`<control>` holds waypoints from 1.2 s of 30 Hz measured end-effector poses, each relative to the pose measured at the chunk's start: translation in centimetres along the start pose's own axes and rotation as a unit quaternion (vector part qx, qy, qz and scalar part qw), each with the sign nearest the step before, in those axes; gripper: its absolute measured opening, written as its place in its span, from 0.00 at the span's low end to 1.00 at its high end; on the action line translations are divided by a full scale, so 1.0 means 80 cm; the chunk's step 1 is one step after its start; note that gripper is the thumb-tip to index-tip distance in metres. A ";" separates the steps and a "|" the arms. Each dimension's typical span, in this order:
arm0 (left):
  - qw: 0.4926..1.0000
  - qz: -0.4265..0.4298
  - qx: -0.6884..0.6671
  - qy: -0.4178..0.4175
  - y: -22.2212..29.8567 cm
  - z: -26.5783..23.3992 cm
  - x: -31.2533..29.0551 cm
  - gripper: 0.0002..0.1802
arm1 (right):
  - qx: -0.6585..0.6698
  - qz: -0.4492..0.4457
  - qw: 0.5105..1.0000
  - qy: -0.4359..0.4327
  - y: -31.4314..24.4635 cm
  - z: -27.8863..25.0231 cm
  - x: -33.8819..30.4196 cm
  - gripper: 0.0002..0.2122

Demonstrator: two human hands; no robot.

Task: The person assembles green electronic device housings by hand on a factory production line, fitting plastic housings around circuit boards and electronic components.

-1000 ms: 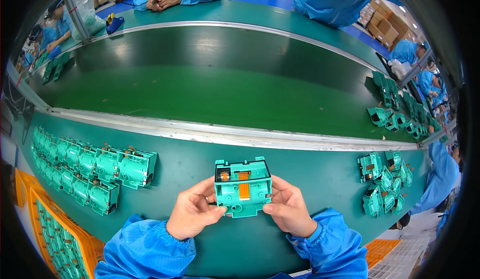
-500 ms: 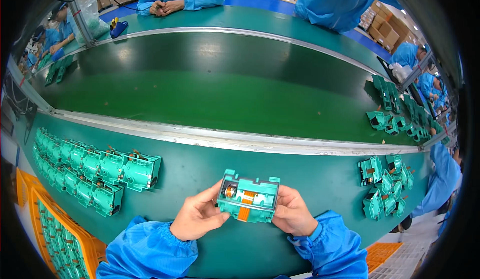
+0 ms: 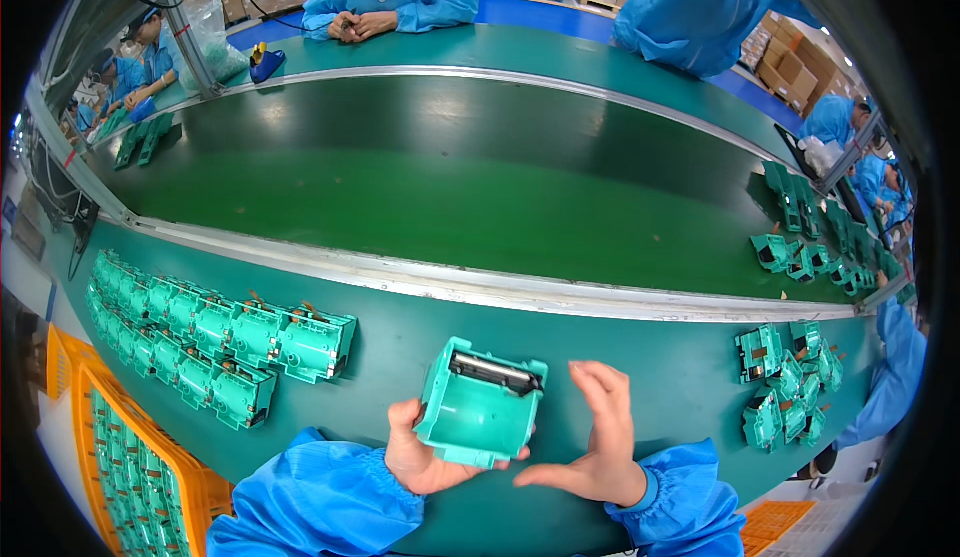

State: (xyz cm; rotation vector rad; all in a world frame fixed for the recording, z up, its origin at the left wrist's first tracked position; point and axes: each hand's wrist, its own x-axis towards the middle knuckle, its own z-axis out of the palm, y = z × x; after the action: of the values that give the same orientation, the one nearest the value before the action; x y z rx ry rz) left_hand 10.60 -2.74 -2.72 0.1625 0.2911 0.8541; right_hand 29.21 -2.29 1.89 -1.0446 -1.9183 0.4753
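A green plastic housing [image 3: 484, 409] is held over the near bench, its hollow side turned up, with a dark roller-like bar along its far edge. My left hand [image 3: 425, 457] grips it from the left and underneath, thumb on the left wall. My right hand [image 3: 598, 447] is off the housing, just to its right, with thumb and fingers spread and nothing between them. To the left, two rows of similar green housings [image 3: 312, 345] stand on the bench. A looser group of green housings [image 3: 790, 382] sits at the right.
Beyond a metal rail [image 3: 400, 285] runs a green conveyor belt [image 3: 420, 197], with more green parts [image 3: 790, 257] at its right end. An orange crate [image 3: 190, 477] holding green parts stands lower left. Co-workers in blue [image 3: 400, 2] sit across the belt.
The housing has been turned from its side with the orange strip to its hollow side. My right hand has let go and opened, while the left still holds on. The view has shifted slightly.
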 end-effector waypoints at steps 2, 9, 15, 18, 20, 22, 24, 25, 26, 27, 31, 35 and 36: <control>0.992 -0.019 -0.110 -0.063 -0.008 -0.001 -0.001 0.49 | 0.009 0.004 0.999 -0.041 0.003 0.003 -0.004 0.44; 0.985 -0.009 -0.127 -0.114 -0.013 -0.013 -0.010 0.48 | 0.017 -0.035 0.996 -0.074 0.002 0.010 -0.010 0.48; 0.850 0.133 0.493 0.131 0.033 0.056 -0.075 0.40 | 0.194 0.093 0.976 0.033 0.020 0.020 -0.023 0.43; 0.483 0.224 0.773 0.346 0.036 0.054 -0.125 0.45 | 0.164 0.081 0.983 -0.005 0.023 0.021 -0.029 0.42; 0.341 0.210 0.812 0.424 0.037 0.033 -0.142 0.45 | 0.170 0.089 0.981 -0.006 0.014 0.024 -0.025 0.40; 0.290 0.216 0.815 0.454 0.041 0.017 -0.139 0.46 | 0.159 0.089 0.983 -0.012 0.012 0.019 -0.022 0.36; 0.228 0.220 0.832 0.455 0.044 0.009 -0.130 0.43 | 0.119 0.052 0.991 -0.020 0.016 0.010 -0.020 0.34; 0.211 0.236 0.838 0.444 0.045 0.002 -0.133 0.42 | 0.090 0.010 0.995 -0.043 0.015 -0.001 -0.021 0.31; 0.198 0.254 0.844 0.428 0.046 -0.002 -0.138 0.41 | 0.052 0.032 0.998 -0.030 0.006 -0.014 -0.021 0.31; 0.166 0.226 0.842 0.461 0.046 -0.001 -0.141 0.40 | 0.058 0.005 0.997 -0.046 0.001 -0.017 -0.018 0.28; 0.110 0.224 0.827 0.504 0.069 -0.028 -0.179 0.37 | -0.094 -0.003 0.993 -0.071 -0.015 -0.082 -0.024 0.25; 0.048 0.219 0.865 0.450 0.062 0.002 -0.129 0.41 | -0.398 0.181 0.899 0.018 0.013 -0.190 -0.075 0.30; 0.064 0.237 0.866 0.435 0.059 0.009 -0.122 0.42 | -0.456 0.243 0.855 0.044 0.014 -0.215 -0.097 0.32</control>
State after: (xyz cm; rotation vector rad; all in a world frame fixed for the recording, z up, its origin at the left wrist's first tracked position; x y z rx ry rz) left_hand 1.43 -7.15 1.02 2.2455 2.6060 0.5343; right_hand 46.20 -9.21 6.50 -2.1439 -1.7770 -0.2864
